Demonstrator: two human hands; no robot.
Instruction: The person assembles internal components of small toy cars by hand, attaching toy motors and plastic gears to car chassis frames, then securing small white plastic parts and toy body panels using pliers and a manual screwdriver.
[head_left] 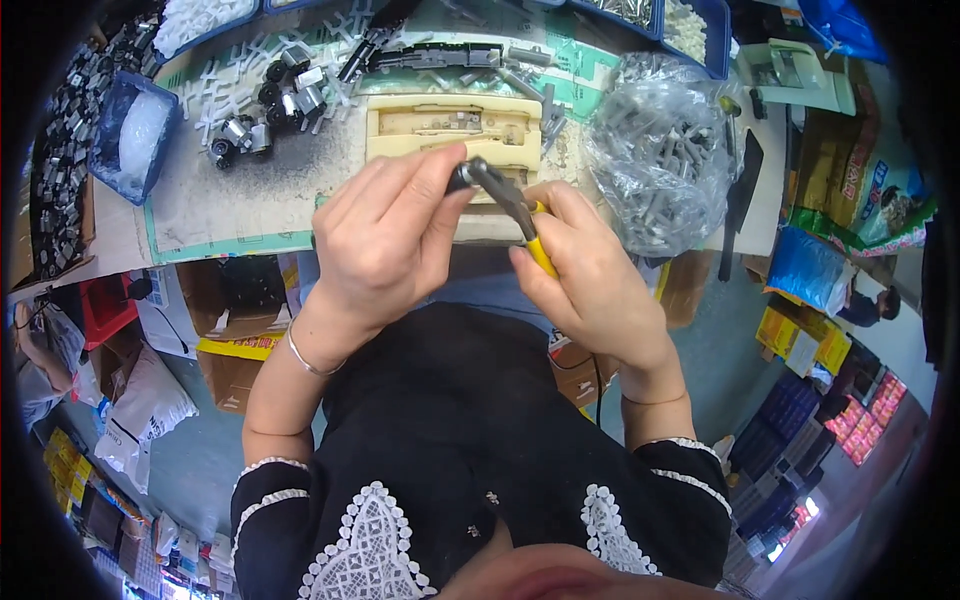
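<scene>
My left hand (382, 228) pinches a small dark cylindrical part (458, 181) between thumb and fingertips; much of it is hidden by the fingers. My right hand (602, 278) is wrapped round the yellow handles of a pair of pliers (512, 204). The metal jaws meet the dark part, though whether they grip it I cannot tell. Both hands are raised over the near edge of the worktable, in front of a cream-coloured block with recesses (388, 128). Small metal pieces sit in one of its slots.
A clear plastic bag of grey parts (660, 150) lies right of the block. Silver-and-black cylinders (290, 100) and white cross-shaped pieces (208, 98) are scattered at the left. Blue bins (176, 128) stand around the far and left edges. Behind the block lies a long black part (437, 56).
</scene>
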